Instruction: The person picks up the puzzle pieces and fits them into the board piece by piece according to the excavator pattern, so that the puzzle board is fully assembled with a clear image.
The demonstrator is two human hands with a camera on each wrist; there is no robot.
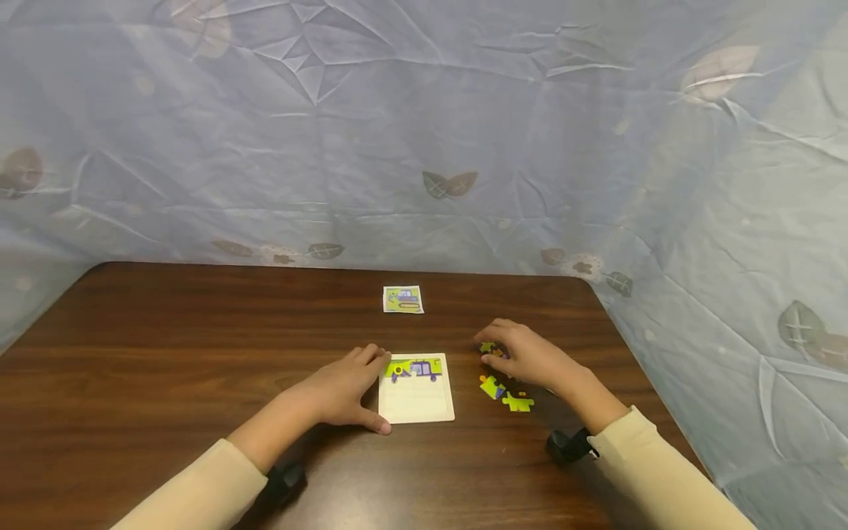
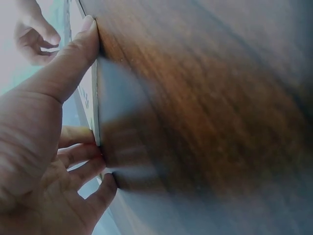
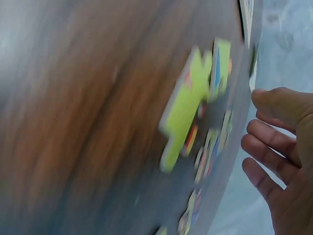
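While touching the puzzle tray's [image 1: 416, 404] left edge with a spread left hand [image 1: 341, 389] and holding a loose-fingered, seemingly empty right hand [image 1: 532, 355] over puzzle pieces [image 1: 519, 403] toward the tabletop's [image 1: 199, 331] right edge, could scatter them by sweeping low.

Soft light fills my head view; a pale sheen lies on the table [image 1: 424, 478] near me, and shadows sit under my forearms [image 1: 271, 427]; my left wrist view burns out white at upper left; in my right wrist view the puzzle pieces [image 3: 186, 105] look smeared (the table's grain too).
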